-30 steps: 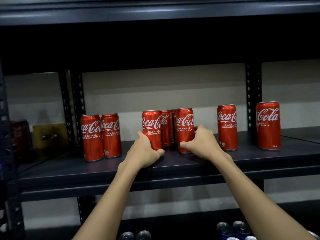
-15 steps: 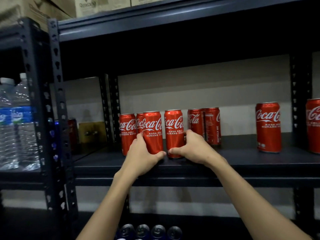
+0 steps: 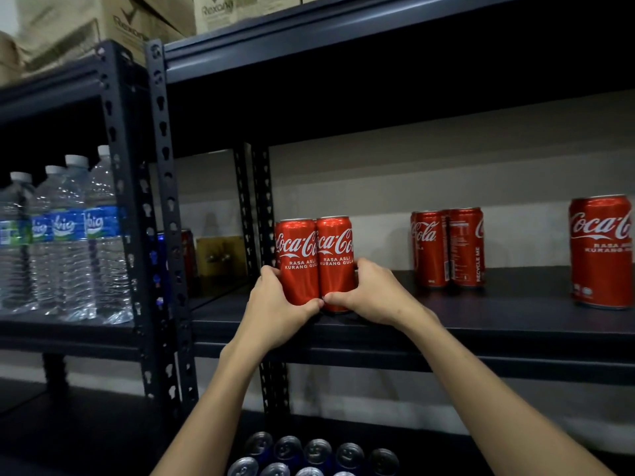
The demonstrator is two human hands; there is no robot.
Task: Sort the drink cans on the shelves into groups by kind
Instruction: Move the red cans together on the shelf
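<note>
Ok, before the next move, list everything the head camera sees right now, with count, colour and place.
held cans: two visible, red Coca-Cola, side by side at the left end of the middle shelf; any behind them are hidden
middle cans: two visible, red, further right on the same shelf
right can: one, red, at the picture's right edge
lower cans: several, silver tops with blue bodies, shelf below
water bottles: about four, clear with blue labels, left rack
cardboard boxes: several, brown, on top
shelf: dark metal
left hand: grips the left held can
right hand: grips the right held can
</note>
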